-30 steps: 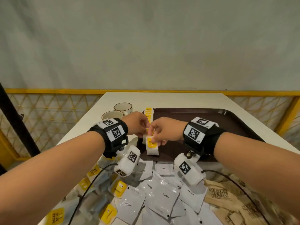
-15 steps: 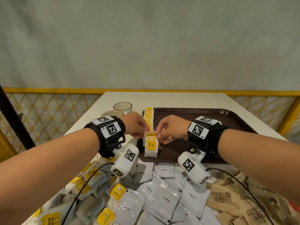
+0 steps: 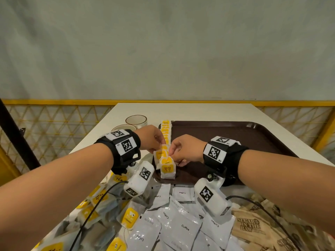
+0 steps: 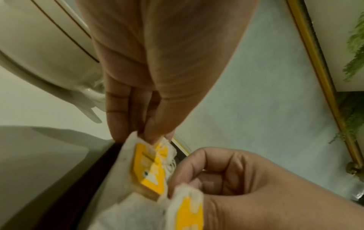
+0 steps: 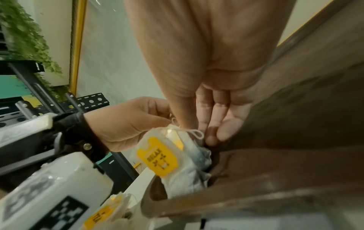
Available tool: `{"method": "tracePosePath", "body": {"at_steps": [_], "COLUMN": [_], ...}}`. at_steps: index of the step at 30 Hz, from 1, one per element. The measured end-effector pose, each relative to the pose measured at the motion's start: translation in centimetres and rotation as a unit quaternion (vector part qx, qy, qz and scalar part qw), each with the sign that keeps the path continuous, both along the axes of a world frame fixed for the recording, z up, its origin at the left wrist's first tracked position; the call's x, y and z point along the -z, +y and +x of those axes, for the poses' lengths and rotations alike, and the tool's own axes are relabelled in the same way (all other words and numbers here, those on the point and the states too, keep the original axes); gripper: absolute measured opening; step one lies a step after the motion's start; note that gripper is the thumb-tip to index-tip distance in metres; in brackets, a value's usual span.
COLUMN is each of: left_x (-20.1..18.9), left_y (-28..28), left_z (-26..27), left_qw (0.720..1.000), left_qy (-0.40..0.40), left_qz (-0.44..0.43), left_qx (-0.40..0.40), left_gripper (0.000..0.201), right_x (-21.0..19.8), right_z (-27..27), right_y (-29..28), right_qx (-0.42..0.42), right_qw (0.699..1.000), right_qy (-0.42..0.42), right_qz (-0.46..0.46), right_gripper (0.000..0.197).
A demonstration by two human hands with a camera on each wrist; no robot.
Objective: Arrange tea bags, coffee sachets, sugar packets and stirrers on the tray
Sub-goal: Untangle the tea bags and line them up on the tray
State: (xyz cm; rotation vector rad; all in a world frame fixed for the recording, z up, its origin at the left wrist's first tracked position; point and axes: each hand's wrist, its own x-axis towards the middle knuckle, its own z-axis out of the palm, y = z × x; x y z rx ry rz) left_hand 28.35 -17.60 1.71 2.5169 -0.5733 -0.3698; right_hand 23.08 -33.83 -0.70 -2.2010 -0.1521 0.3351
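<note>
Both forearms reach forward; left hand (image 3: 151, 140) and right hand (image 3: 184, 150) meet, fingertips seemingly pinched, nearly touching.

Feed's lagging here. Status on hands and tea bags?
Left hand and right hand both pinch tea bags at the tea bag row on the tray. Coffee sachets still off-tray. Nothing blocking.

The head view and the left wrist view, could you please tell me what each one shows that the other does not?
Only the head view shows the coffee sachets, sugar packets and the row of tea bags along the tray. Only the left wrist view shows the left hand's fingertips pinching a tea bag. Both show both hands meeting there.
</note>
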Motion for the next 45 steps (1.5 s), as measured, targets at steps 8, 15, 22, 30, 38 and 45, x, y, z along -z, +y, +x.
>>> {"method": "tracePosePath", "body": {"at_steps": [8, 15, 22, 30, 38, 45], "left_x": [-0.5, -1.6, -1.0, -1.6, -1.0, -1.4], "left_y": [0.2, 1.0, 0.7, 0.7, 0.8, 0.0], "left_z": [-0.4, -1.6, -1.9, -2.5, -2.7, -2.3], "left_qw": [0.998, 0.996, 0.995, 0.993, 0.991, 0.985], "left_qy": [-0.052, 0.054, 0.057, 0.017, 0.012, -0.015], "left_qz": [0.010, 0.076, 0.079, 0.094, 0.112, 0.155], "left_qx": [-0.039, -0.015, -0.009, 0.066, 0.066, 0.070], "left_gripper": [0.017, 0.019, 0.015, 0.005, 0.011, 0.011], "right_x": [-0.2, -0.4, -0.5, -0.5, -0.4, -0.8], "right_z": [-0.1, -0.7, -0.7, -0.4, 0.0, -0.3], "right_y": [0.3, 0.5, 1.0, 0.7, 1.2, 1.1], "right_qx": [0.003, 0.015, 0.035, 0.074, 0.083, 0.078], "right_qw": [1.000, 1.000, 0.999, 0.996, 0.997, 0.995], "right_qy": [0.014, 0.020, 0.019, 0.017, -0.010, 0.028], "right_qz": [-0.013, 0.006, 0.022, 0.045, 0.003, 0.054], "right_gripper": [0.010, 0.015, 0.018, 0.024, 0.021, 0.024]}}
